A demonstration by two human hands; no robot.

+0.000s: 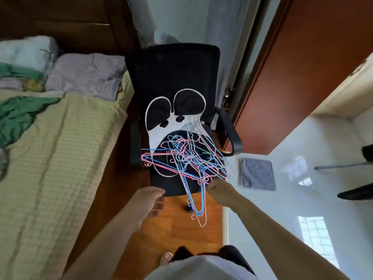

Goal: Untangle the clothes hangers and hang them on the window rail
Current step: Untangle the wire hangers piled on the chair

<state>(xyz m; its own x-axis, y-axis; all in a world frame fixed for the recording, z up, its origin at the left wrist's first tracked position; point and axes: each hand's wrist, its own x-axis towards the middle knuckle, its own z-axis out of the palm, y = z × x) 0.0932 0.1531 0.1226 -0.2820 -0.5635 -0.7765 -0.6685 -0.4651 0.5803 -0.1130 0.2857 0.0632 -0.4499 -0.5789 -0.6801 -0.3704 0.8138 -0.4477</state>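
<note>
1. A tangled heap of thin wire clothes hangers (187, 158) in pink, blue and green lies on the seat of a black office chair (173, 77) at the centre of the frame, on top of a white-and-black posture cushion (161, 134).
2. Several hangers spill over the seat's front edge and dangle toward the wooden floor (173, 225) (their lower tips hang free, not touching it).
3. The right hand (220, 190), just right of centre, has its fingers curled and pinches the hangers at the near right side of the heap.
4. The left hand (151, 201), just left of centre, is relaxed with fingers loosely spread, holding nothing, close to the seat's front edge.
5. A bed (50, 158) with a pale green checked cover fills the left side of the frame.
6. A grey folded cloth (256, 174) lies on the white tiled floor at the right, well apart from the chair.
</note>
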